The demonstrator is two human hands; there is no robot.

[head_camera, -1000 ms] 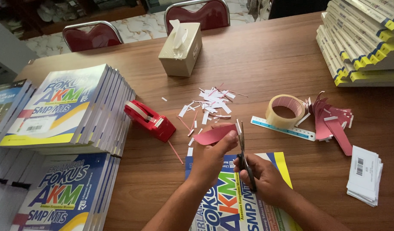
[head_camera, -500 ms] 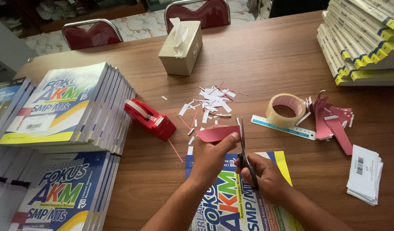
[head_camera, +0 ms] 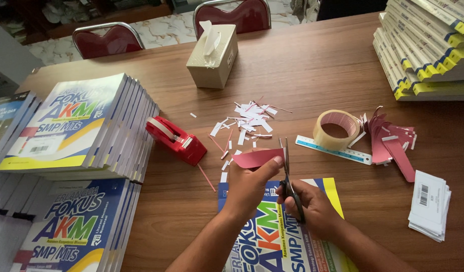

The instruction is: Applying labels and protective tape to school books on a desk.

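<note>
Brown wood runs under everything: you sit at a big table (head_camera: 312,65) with two red chairs (head_camera: 108,40) behind it. Stacks of books (head_camera: 86,126) stand at your left, and more books (head_camera: 423,45) are piled at the far right.

Some cutting looks done already. Small white and red scraps (head_camera: 249,118) lie in a loose heap in the middle of the table. Cut red strips (head_camera: 393,143) lie at the right, just beside a roll of tape (head_camera: 336,130) and a ruler (head_camera: 332,149). A pile of white labels (head_camera: 431,204) sits near the right edge. A red tape holder (head_camera: 175,140) and a tissue box (head_camera: 212,56) stand farther back.

More cutting seems left, because the piece in your hands is not yet cut through.

Your left hand (head_camera: 249,184) holds a red piece of paper (head_camera: 257,157) up above a book (head_camera: 279,236) that lies flat in front of you. Your thumb and fingers are pressed together, pinching the paper at its near edge.

Your right hand (head_camera: 310,204) is closed around the handles of the scissors (head_camera: 288,174). The blades point away from you and sit at the right end of the red paper. They look nearly closed, but you cannot tell just how far.
</note>
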